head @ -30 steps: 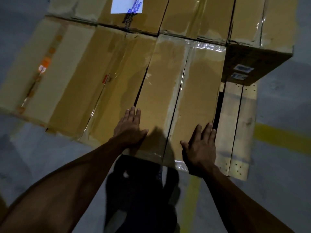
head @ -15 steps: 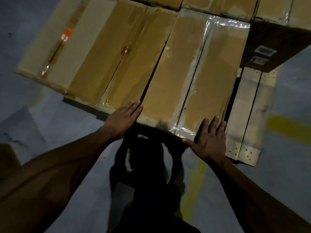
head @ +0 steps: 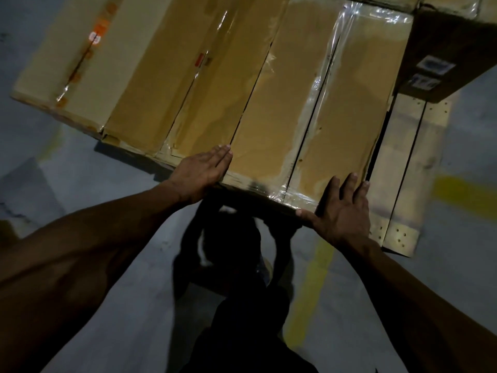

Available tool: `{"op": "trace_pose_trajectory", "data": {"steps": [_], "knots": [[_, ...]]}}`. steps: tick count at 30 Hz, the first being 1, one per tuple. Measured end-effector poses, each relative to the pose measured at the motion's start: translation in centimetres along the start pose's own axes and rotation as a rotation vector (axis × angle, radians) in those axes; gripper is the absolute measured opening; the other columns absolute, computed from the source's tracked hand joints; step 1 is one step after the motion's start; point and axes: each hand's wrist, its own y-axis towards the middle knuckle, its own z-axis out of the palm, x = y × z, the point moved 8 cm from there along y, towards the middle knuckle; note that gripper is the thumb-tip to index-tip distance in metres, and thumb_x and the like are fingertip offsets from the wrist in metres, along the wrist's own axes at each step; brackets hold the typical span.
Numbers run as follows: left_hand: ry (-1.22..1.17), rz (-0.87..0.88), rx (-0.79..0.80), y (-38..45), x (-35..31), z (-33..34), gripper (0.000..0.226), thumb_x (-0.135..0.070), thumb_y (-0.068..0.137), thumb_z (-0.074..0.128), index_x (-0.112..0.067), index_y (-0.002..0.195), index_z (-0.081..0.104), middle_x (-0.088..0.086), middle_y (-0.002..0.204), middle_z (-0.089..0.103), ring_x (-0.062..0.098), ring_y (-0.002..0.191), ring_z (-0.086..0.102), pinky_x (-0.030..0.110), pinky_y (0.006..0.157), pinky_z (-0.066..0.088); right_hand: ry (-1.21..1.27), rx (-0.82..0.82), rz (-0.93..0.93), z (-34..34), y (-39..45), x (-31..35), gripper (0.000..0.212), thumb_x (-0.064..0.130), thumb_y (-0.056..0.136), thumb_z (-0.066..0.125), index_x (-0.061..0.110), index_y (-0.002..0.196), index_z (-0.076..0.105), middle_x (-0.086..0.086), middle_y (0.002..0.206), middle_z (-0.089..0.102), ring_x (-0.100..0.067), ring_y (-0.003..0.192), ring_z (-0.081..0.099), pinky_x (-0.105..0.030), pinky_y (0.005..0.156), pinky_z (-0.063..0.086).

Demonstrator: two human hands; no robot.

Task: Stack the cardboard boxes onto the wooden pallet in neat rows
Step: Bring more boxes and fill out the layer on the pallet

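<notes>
Both hands lie flat and straight-fingered against the near end of one taped cardboard box (head: 309, 117), so neither makes a closed grip: the left hand (head: 200, 175) presses the near left corner with fingers together, and the right hand (head: 343, 211) presses the near right corner with fingers spread, thumb along the near edge. The step in hand looks like the seating push, sliding this box home into its row on the wooden pallet (head: 403, 168). The box lies directly ahead of the two palms, its long axis running away from them toward the far boxes, tilted a little to the right in the head view, its centre seam following the same line. Its far end appears to meet a taller dark box (head: 443, 49) beyond the right hand's reach. To the left of the left hand a neighbouring taped box (head: 188, 84) lies parallel and just beside it, with a thin dark gap between them; a paler box (head: 72, 63) lies further left. To the right of the right hand bare pallet slats show. The next move likely calls for an even shove from both palms to square the near edges, then a sideways nudge to close that gap.
</notes>
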Motion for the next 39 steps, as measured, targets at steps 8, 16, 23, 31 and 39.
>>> {"op": "trace_pose_trajectory", "data": {"steps": [8,16,23,31,39], "knots": [[-0.020,-0.007,0.046,0.1,-0.1,0.3,0.072,0.000,0.069,0.054,0.012,0.139,0.045,0.032,0.143,0.047,0.043,0.129,0.053,0.048,0.094,0.052,0.026,0.007,0.005,0.1,0.0,0.1,0.120,0.088,0.078,0.039,0.010,0.158,-0.003,-0.025,0.163,-0.018,-0.048,0.148,-0.017,-0.055,0.121,0.006],[-0.228,-0.327,0.176,0.4,-0.9,-0.5,0.070,-0.011,0.099,0.048,-0.005,0.157,0.008,0.013,0.166,0.005,0.029,0.152,0.012,0.041,0.120,0.026,0.087,0.104,0.043,0.7,-2.1,1.8,0.087,0.064,0.098,0.038,0.010,0.159,0.006,-0.023,0.165,-0.006,-0.041,0.152,-0.004,-0.052,0.122,0.008],[-0.558,-0.482,-0.079,-5.7,-3.8,-7.5,0.042,-0.024,0.092,0.055,-0.007,0.130,0.058,0.011,0.136,0.058,0.027,0.121,0.060,0.037,0.091,0.055,0.221,0.124,-0.036,-3.9,-8.5,7.3,0.052,0.049,0.098,0.050,0.013,0.135,0.051,-0.012,0.133,0.058,-0.032,0.126,0.051,-0.039,0.101,0.042],[-0.779,-0.828,-0.058,-14.6,0.9,-13.9,0.042,-0.034,0.100,0.051,-0.012,0.135,0.053,0.009,0.137,0.055,0.028,0.127,0.050,0.037,0.103,0.042,0.287,0.071,-0.166,-14.2,-13.0,15.5,0.056,0.047,0.098,0.053,0.009,0.139,0.054,-0.012,0.134,0.062,-0.032,0.125,0.056,-0.037,0.101,0.045],[-0.829,-1.022,-0.206,-24.6,4.7,-16.4,0.063,-0.046,0.084,0.037,-0.002,0.112,0.071,0.021,0.106,0.072,0.040,0.095,0.070,0.046,0.081,0.059,0.084,0.036,-0.493,-22.2,-15.4,22.9,0.060,0.049,0.100,0.046,0.009,0.144,0.047,-0.012,0.143,0.055,-0.030,0.132,0.047,-0.038,0.108,0.037]]}}
